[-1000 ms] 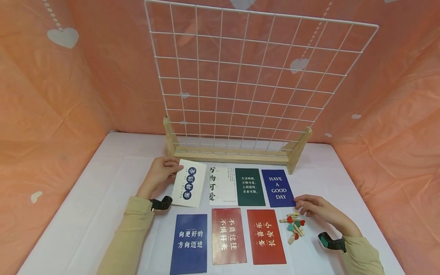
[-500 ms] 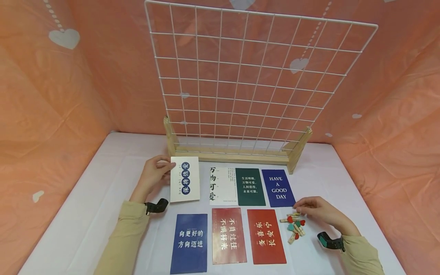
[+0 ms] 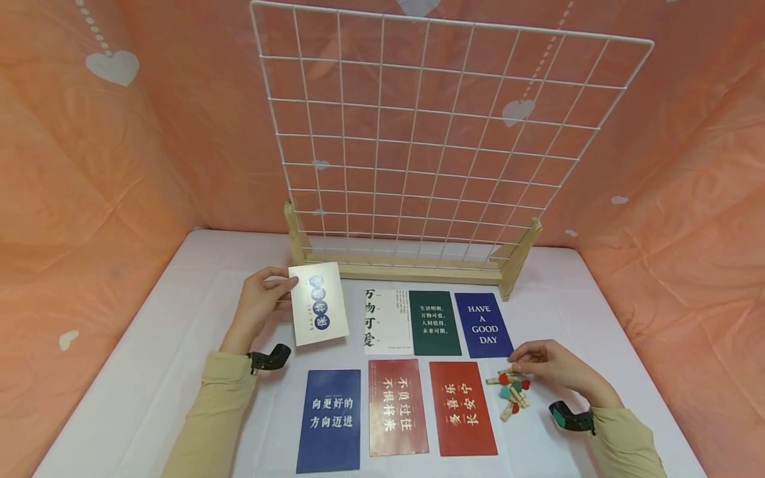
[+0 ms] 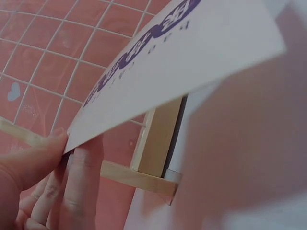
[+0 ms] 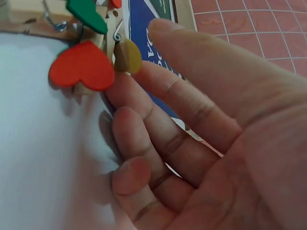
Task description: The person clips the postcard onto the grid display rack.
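My left hand pinches a white card by its upper left edge, thumb on the front. The card, with blue circles of Chinese characters, is held tilted in front of the rack's left foot. In the left wrist view, the thumb lies on the card's corner and the fingers are behind it. My right hand is beside a small pile of wooden clothespins with coloured hearts. In the right wrist view, its fingertips reach a clothespin with a yellow heart, while the thumb stands apart.
A white wire grid in a wooden stand is at the back. Before it lie a white card, a green card and a blue card. Another blue card and two red cards are nearer.
My left hand has moved left and slightly up with the white card, which has turned and tilted. The right hand has shifted slightly left over the clothespins.
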### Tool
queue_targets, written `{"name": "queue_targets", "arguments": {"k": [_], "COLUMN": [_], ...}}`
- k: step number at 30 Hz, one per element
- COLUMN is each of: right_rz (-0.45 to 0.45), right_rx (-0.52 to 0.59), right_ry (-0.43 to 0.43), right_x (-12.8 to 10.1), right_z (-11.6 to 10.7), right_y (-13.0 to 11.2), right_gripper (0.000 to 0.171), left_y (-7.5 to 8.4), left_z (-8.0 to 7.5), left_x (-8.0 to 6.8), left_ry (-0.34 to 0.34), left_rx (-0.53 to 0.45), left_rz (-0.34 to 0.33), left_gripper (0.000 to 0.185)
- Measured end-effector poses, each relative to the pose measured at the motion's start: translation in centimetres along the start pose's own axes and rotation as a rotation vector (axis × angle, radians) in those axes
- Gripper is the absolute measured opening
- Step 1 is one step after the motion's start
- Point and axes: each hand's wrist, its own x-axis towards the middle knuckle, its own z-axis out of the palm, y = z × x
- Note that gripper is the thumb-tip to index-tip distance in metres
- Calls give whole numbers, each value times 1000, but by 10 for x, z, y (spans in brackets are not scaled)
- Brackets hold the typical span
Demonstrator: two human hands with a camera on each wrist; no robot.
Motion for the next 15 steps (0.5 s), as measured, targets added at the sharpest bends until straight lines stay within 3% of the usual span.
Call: {"name": "queue_targets", "arguments": {"k": [15], "right_rz": [33], "right_rx": [-38], "right_ry": [10], "right_x": [2], "right_z": [2], "right_y": [0], "right_gripper": [21], "left_y": [8], "left_z": [2], "left_x": [-1], "left_ry": [43], "left_rx": [-35], "left_rz": [-32], "left_gripper": [39]}}
